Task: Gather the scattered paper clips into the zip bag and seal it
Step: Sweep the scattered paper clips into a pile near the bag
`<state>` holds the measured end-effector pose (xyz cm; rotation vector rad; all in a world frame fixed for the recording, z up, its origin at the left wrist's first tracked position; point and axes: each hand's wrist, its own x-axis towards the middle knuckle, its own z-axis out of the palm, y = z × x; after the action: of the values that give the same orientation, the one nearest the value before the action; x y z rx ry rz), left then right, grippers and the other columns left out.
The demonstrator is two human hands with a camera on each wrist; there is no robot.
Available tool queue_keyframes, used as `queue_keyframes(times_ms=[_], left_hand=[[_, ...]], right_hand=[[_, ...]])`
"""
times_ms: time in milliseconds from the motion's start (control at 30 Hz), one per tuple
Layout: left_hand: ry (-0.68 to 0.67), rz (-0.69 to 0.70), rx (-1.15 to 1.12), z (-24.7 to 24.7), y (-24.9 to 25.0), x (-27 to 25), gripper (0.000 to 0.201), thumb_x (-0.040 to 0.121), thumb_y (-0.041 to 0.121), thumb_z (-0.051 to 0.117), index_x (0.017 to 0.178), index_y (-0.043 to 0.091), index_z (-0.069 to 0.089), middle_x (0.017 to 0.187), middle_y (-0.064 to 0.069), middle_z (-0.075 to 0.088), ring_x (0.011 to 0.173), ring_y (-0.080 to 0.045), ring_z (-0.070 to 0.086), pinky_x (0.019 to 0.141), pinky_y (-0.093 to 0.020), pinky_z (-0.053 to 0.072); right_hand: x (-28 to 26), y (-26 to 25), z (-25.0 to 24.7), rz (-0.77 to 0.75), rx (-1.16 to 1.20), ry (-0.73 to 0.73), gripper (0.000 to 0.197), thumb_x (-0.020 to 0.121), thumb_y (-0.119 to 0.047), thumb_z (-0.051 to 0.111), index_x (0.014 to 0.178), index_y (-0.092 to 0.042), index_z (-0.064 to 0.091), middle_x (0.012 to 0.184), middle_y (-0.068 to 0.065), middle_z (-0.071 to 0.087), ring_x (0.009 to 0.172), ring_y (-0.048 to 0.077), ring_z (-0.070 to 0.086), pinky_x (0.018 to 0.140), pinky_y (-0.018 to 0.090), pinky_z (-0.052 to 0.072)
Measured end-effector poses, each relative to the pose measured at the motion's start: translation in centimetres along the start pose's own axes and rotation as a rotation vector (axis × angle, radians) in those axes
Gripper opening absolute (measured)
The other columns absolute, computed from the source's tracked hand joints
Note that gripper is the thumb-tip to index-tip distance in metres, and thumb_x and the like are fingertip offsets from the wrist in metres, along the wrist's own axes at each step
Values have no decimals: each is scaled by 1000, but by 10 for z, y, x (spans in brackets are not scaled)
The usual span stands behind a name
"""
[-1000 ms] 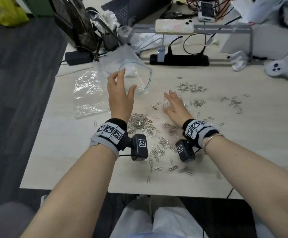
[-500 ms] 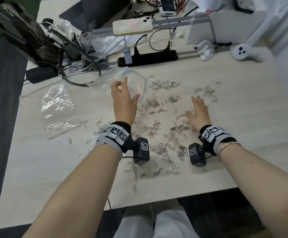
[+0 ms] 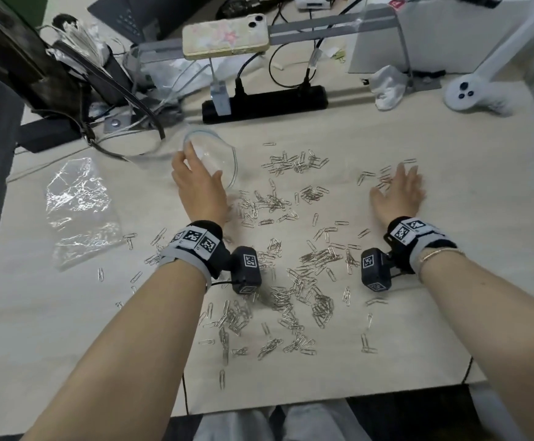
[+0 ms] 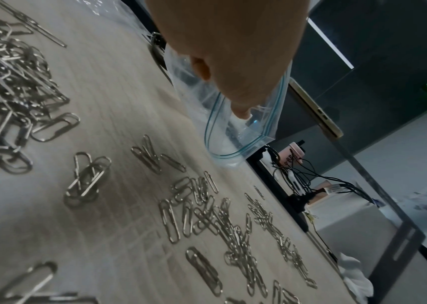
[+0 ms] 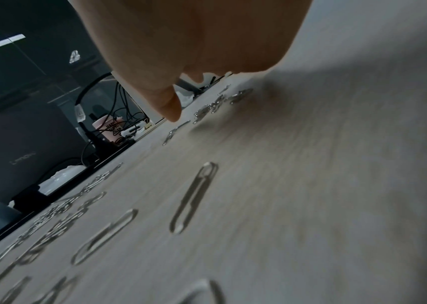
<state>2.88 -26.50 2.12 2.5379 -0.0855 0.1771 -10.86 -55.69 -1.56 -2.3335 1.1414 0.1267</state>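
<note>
Silver paper clips lie scattered over the light wooden table, thickest between my wrists. My left hand holds the clear zip bag by its blue-lined mouth, which faces right towards the clips. In the left wrist view the thumb of that hand reaches into the mouth of the bag, with clips close in front. My right hand lies flat, fingers straight, on a small far-right cluster of clips. The right wrist view shows this hand low over the table and clips.
A crumpled clear plastic sheet lies left of the bag. Behind stand a black power strip, a phone on a grey stand, a dark bag strap, a white cloth and a white controller. The table's front edge is near me.
My right hand has slid from the middle of the table out to the far-right cluster of clips. The left hand still holds the bag's mouth in about the same spot.
</note>
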Motion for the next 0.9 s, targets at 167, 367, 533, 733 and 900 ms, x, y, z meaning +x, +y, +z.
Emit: queue_keyframes(times_ms=[167, 367, 533, 733, 900], left_hand=[[-44, -30, -4, 6, -7, 1, 72, 88, 12, 59, 146, 11, 17, 142, -19, 27, 123, -36, 35, 97, -46, 43], [-94, -74, -4, 10, -18, 5, 69, 91, 17, 53, 147, 9, 13, 143, -19, 24, 129, -36, 30, 100, -47, 41], [-85, -74, -36, 9, -13, 6, 58, 95, 18, 42, 147, 8, 16, 142, -18, 25, 130, -33, 29, 102, -41, 36], [-97, -97, -29, 10, -13, 6, 61, 93, 15, 44, 147, 8, 16, 142, -18, 25, 129, -34, 30, 99, -43, 39], [-120, -100, -55, 7, -17, 8, 64, 90, 8, 46, 146, 8, 16, 144, -18, 22, 130, -33, 29, 99, -38, 37]], right_hand=[[24, -9, 2, 88, 1, 41, 72, 94, -33, 41, 149, -14, -2, 158, 10, -9, 146, 24, -9, 116, 48, -6], [35, -24, 7, 56, -132, -48, 66, 97, -36, 33, 148, -10, 0, 158, 10, -9, 146, 23, -10, 116, 49, -7], [11, -51, 30, -133, -178, -145, 69, 97, -38, 30, 148, -7, -4, 157, 13, -12, 145, 26, -12, 117, 43, -7], [-41, -84, 66, -370, -234, -292, 72, 97, -46, 26, 147, -8, -9, 155, 12, -20, 143, 24, -19, 115, 39, -12], [-71, -100, 76, -545, -126, -394, 72, 96, -42, 38, 149, -15, -3, 154, 5, -25, 142, 19, -22, 113, 32, -12]])
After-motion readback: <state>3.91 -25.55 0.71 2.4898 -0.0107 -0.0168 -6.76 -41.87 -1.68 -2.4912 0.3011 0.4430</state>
